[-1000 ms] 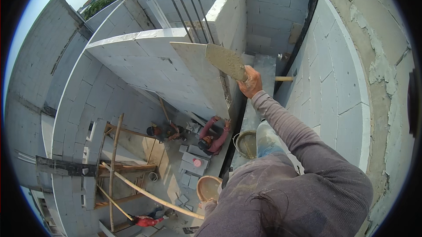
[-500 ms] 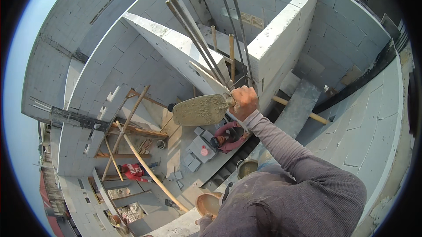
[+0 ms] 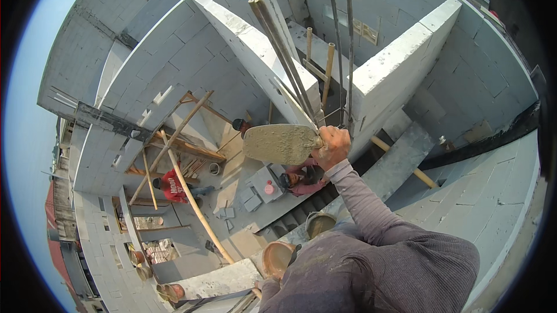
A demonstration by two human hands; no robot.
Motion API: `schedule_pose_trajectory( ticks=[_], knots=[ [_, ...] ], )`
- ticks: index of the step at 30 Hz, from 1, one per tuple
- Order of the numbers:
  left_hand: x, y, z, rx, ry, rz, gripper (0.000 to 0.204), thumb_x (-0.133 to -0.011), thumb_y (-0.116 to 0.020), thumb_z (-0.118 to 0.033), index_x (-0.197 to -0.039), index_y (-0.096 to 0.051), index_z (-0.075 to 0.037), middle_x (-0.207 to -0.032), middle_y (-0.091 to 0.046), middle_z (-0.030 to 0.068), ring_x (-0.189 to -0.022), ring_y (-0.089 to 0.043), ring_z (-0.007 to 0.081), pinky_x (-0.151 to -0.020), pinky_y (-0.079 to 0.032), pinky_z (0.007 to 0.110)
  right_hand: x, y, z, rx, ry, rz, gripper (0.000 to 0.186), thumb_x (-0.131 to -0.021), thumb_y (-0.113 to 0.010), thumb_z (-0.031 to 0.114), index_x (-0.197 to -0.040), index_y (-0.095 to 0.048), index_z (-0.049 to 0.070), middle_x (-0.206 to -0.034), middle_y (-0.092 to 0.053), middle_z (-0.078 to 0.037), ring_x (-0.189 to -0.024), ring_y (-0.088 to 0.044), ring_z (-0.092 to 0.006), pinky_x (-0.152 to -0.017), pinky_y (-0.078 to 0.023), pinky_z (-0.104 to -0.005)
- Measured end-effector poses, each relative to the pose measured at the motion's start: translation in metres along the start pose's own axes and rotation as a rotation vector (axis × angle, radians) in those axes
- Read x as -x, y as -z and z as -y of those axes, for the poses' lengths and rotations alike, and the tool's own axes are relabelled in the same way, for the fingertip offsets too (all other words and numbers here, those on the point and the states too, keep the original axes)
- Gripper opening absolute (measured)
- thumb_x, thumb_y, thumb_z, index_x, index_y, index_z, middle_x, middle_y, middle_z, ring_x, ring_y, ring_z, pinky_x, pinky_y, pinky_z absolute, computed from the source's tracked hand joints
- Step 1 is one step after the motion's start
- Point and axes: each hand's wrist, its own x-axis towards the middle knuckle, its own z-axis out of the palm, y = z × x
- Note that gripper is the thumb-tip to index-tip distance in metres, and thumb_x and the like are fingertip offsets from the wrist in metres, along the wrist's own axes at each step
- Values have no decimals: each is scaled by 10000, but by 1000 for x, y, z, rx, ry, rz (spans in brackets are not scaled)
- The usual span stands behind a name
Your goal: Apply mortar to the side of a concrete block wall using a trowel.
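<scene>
My right hand (image 3: 333,147) is closed round the handle of a trowel (image 3: 281,143). Wet grey mortar covers the trowel's broad blade, held out level toward the left. Just beyond the fist, steel bars (image 3: 284,54) rise in the gap between two pale block walls (image 3: 400,51). Low beside my body, part of my left hand (image 3: 268,288) shows near a brown bowl (image 3: 277,259); its fingers are mostly hidden. A bucket (image 3: 320,225) of greyish material stands close to my torso.
Far below, a person in pink (image 3: 304,180) is beside stacked grey blocks (image 3: 253,188). Another in red (image 3: 173,186) is near wooden scaffold poles (image 3: 188,197); a third person's head (image 3: 239,124) shows beyond the trowel. A grey plank (image 3: 400,147) spans the right side.
The view has shifted, so walls and bars sit farther right. The trowel stays loaded in my right hand. The person in red is more upright, and the third person's head shows more.
</scene>
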Motion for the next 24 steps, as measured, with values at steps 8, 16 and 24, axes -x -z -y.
schedule_pose_trajectory(
  ticks=[8,16,24],
  knots=[
    [-46,4,-9,4,59,103,702,-851,-523,-728,-1198,-564,-120,-932,-545,16,-646,-367,164,-611,-335,352,7,-18,8,95,-99,-55,168,-706,-705,135,-781,-555,123,-719,-579,-57,-717,-627,-306,-682,-416,-446],
    [-69,11,-9,-7,95,195,704,-854,-516,-742,-1159,-580,-110,-851,-576,17,-549,-388,163,-541,-354,350,6,-19,14,122,-123,-119,167,-724,-701,108,-742,-535,106,-690,-610,-84,-702,-642,-329,-662,-399,-439],
    [-42,30,-9,126,34,24,716,-881,-472,-718,-1168,-551,-67,-749,-524,43,-506,-373,169,-516,-350,352,6,-19,13,138,-145,-88,129,-727,-723,140,-787,-617,98,-733,-659,-99,-728,-660,-351,-679,-437,-450]
  ],
)
